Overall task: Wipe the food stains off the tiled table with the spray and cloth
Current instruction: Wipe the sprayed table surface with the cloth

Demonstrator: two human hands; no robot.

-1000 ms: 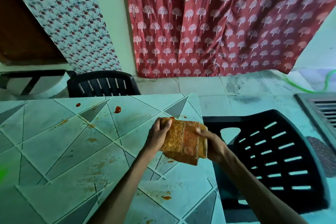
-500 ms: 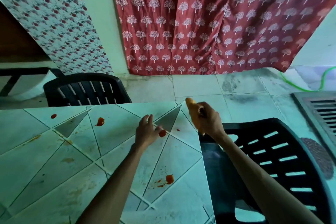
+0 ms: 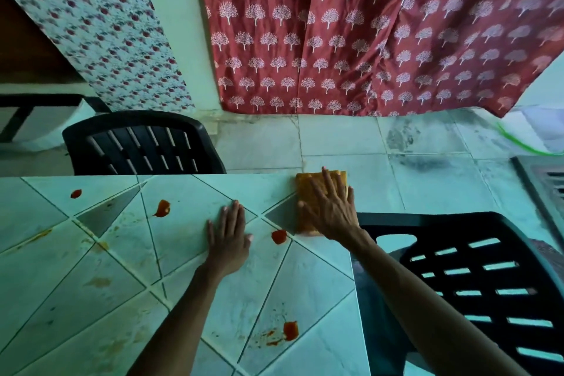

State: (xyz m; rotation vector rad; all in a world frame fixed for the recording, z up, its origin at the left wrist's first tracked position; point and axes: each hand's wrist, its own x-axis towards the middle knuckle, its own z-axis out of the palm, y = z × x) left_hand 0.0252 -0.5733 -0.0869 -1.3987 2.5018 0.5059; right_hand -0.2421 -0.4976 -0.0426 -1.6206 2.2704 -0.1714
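Pressing flat, the right hand point(image 3: 331, 207) pins a folded orange cloth point(image 3: 305, 189); the left hand point(image 3: 229, 238) lies spread.

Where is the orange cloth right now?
In the head view, the orange cloth lies on the table, far right corner, under the flat right hand.

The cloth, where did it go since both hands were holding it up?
The left hand let go and now lies flat on the table. The right hand carried the cloth down to the table's far right corner and presses it flat there. The red stains are still unwiped.
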